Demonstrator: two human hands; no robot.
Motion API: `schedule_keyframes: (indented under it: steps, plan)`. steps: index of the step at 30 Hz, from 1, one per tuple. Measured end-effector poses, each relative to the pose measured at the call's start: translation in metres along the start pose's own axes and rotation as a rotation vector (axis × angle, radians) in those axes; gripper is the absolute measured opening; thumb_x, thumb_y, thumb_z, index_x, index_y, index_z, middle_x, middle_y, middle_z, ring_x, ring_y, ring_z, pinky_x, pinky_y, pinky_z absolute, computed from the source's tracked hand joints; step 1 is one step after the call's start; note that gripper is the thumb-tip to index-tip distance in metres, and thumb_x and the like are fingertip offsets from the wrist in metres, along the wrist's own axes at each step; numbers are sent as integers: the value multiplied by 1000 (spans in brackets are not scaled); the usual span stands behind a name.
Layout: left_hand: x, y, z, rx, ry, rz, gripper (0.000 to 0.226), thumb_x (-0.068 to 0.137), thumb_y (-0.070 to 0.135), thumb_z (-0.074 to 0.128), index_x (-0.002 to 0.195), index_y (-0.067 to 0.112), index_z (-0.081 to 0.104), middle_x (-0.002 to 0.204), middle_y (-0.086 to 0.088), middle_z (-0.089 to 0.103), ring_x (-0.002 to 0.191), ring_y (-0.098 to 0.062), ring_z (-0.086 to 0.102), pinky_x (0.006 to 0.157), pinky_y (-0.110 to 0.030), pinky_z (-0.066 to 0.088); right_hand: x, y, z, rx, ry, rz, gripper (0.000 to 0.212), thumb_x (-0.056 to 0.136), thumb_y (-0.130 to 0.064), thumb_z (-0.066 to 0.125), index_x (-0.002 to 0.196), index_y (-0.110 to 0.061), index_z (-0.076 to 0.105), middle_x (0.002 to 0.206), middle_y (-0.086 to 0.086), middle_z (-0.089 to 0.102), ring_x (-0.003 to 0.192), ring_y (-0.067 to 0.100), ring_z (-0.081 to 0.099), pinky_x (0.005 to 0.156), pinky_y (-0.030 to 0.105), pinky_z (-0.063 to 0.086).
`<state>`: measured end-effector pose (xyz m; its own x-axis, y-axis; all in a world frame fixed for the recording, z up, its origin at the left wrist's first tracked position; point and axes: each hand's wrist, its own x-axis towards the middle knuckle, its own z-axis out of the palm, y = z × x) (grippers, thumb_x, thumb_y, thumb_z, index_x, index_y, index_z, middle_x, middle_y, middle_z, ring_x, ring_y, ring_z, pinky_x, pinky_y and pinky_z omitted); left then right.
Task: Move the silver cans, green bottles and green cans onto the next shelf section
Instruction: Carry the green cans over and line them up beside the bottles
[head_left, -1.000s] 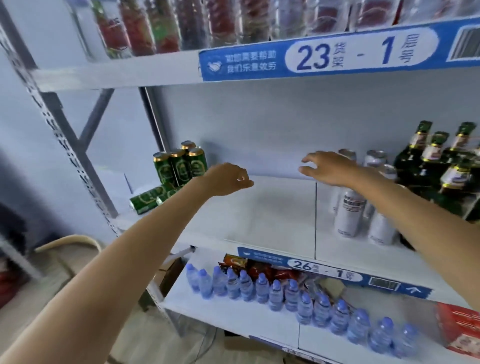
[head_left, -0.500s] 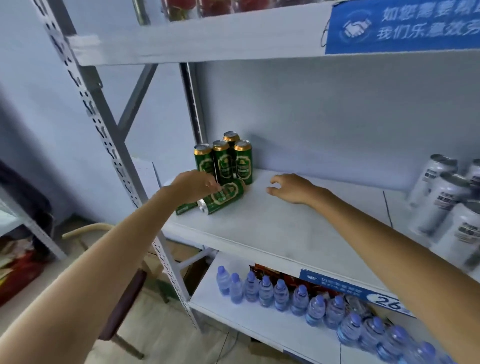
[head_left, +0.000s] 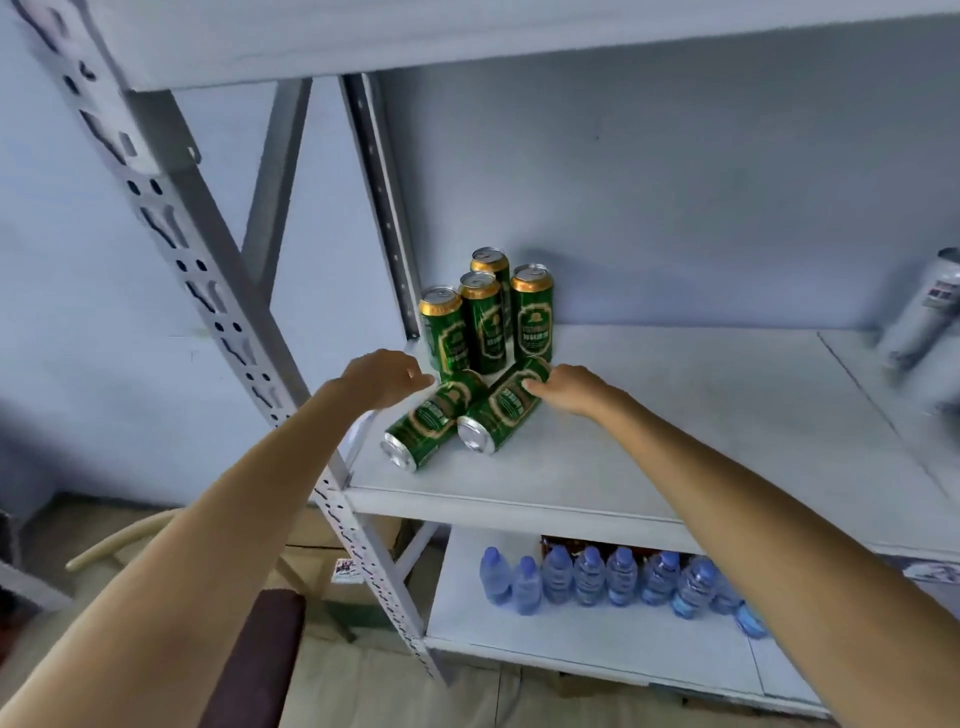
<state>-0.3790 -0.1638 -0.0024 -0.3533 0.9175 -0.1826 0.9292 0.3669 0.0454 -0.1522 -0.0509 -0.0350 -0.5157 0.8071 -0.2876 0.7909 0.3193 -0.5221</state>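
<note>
Several green cans with gold tops stand upright (head_left: 485, 325) in the back left corner of the white shelf (head_left: 649, 441). In front of them two more green cans lie on their sides, one to the left (head_left: 431, 421) and one to the right (head_left: 501, 413). My left hand (head_left: 387, 382) hovers at the far end of the left lying can, fingers curled and apart, holding nothing. The fingers of my right hand (head_left: 569, 389) wrap the far end of the right lying can. A silver can (head_left: 927, 312) shows blurred at the right edge.
A perforated grey upright (head_left: 218, 312) and a diagonal brace stand left of the cans. Several water bottles (head_left: 608, 577) line the lower shelf. A dark stool seat (head_left: 260, 660) and a cardboard box sit on the floor below left. A seam (head_left: 872, 400) divides the shelf sections.
The view has swung left and closer to the green cans. Both hands have reached forward; my right hand moved left from the bare shelf onto the right lying can.
</note>
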Motion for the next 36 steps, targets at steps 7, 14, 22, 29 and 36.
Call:
schedule_keyframes:
  steps: [7,14,22,29,36]
  plan:
    - [28,-25,13,2,-65,51,52,95,57,36,125,22,60,133,-2,58,124,-24,50,97,-36,39,6,-43,34,240,-140,373,94,76,-75,52,143,-9,38,137,17,49,109,30,58,75,30,44]
    - [41,-23,23,-242,-196,19,59,96,55,35,107,4,64,116,-16,66,107,-31,62,95,-37,45,16,-49,57,629,13,403,66,66,-42,75,121,-11,57,120,10,62,97,26,62,67,28,48]
    - [59,8,38,-349,-248,-38,80,85,72,38,125,5,54,120,-15,63,101,-29,65,88,-35,54,3,-21,29,243,34,359,60,66,-27,79,117,-9,52,107,12,60,99,29,63,87,36,55]
    - [69,30,48,-302,-215,-125,101,53,87,56,124,16,53,116,-9,64,98,-26,62,88,-33,52,-18,10,6,217,-37,395,80,62,-15,86,130,-2,45,122,21,60,102,35,64,90,46,54]
    - [59,48,38,-372,-148,-19,84,64,72,67,122,13,55,115,-9,63,92,-23,58,81,-29,48,-44,46,-4,385,56,422,78,55,-11,90,122,0,51,115,21,64,96,35,67,87,47,55]
